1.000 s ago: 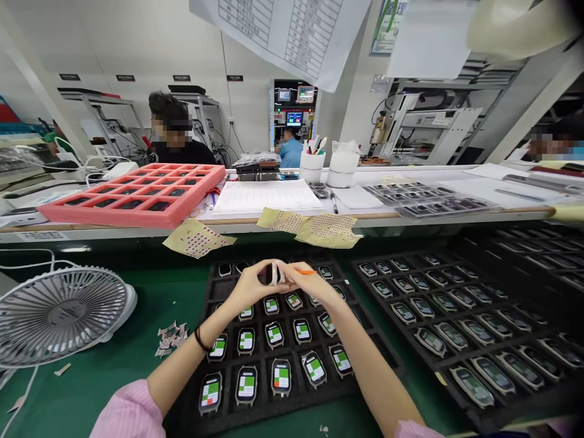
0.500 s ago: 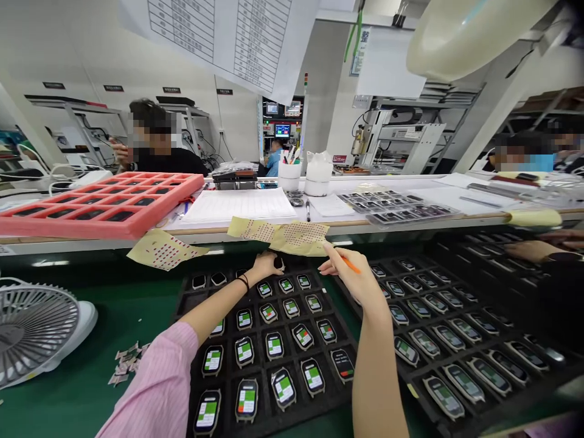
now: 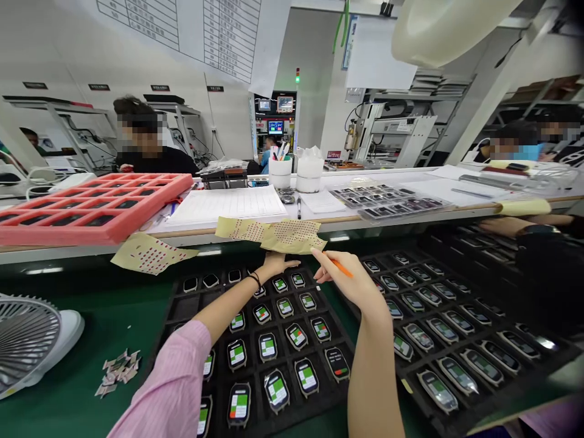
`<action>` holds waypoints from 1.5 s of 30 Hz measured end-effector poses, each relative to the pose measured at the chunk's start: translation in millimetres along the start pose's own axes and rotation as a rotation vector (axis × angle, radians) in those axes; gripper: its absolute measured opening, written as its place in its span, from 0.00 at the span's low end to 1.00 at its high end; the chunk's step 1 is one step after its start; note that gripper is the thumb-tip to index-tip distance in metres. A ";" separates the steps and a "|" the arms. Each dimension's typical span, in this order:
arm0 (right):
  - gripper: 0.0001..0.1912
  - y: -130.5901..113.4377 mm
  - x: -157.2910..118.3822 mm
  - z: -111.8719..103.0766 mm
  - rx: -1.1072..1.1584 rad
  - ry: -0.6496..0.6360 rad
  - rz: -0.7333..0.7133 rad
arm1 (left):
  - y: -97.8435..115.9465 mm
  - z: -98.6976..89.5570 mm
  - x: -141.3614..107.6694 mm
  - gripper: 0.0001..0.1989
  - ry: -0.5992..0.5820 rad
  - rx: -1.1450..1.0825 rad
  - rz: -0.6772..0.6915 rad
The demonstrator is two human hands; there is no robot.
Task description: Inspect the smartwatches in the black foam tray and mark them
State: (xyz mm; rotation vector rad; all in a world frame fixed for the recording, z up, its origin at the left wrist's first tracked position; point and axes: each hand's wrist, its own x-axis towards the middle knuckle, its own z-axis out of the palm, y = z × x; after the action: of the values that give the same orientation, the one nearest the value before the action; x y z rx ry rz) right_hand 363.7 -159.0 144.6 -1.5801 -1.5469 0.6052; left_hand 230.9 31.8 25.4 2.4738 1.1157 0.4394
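My left hand (image 3: 275,264) reaches over the far edge of a black foam tray (image 3: 182,309). Its thumb stretches out to the right, while the other fingers are partly hidden behind a yellow sticker sheet (image 3: 292,236) hanging from the shelf edge. Several watch bodies (image 3: 268,347) with lit green-and-white screens lie in the tray's compartments. My right hand (image 3: 344,274) is closed around a slim orange stick-like tool (image 3: 342,267), its kind unclear. The right fingertips are at the lower right corner of the sticker sheet.
A second black tray of watches (image 3: 444,328) lies to the right, near a co-worker's arm (image 3: 506,226). At left stand a fan (image 3: 27,340) and a pile of small scraps (image 3: 118,371). The shelf carries a red foam tray (image 3: 114,234), papers (image 3: 228,204) and white cups (image 3: 280,173).
My left hand has moved farther under the sticker sheet, and its thumb now points right; the dark item at its fingertips no longer shows. My right hand stays near the sheet. The view has shifted slightly.
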 end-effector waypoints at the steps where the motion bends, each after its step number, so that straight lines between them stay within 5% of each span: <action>1: 0.26 0.0 0.9 0.9 -0.019 -0.013 0.011 | -5.1 -5.1 -4.8 0.23 -0.014 0.016 -0.020; 7: 0.26 -0.9 17.7 31.2 -0.262 -0.083 0.090 | -28.9 -29.7 -34.8 0.15 -0.157 0.118 -0.098; 16: 0.15 35.4 52.6 109.7 -0.605 -0.166 0.138 | -7.0 -29.3 -54.7 0.14 -0.086 0.326 -0.166; 21: 0.11 54.9 56.5 129.0 -0.647 -0.192 0.125 | -12.3 -43.6 -89.7 0.19 -0.156 0.367 -0.219; 26: 0.11 65.1 57.0 139.3 -0.636 -0.213 0.093 | -6.0 -39.0 -104.0 0.18 -0.228 0.389 -0.254; 36: 0.15 83.1 65.0 147.6 -0.361 -0.289 0.094 | -16.0 -40.7 -106.6 0.21 -0.129 0.134 -0.247; 45: 0.17 67.0 56.5 136.6 0.225 -0.231 0.169 | -20.1 -90.2 -159.3 0.23 0.130 -0.345 -0.180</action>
State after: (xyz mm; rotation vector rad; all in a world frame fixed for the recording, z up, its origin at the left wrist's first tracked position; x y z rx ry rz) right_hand 298.9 -67.5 27.2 -1.5180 -1.4585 1.0506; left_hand 78.1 -57.9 75.5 2.0528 1.1879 0.6834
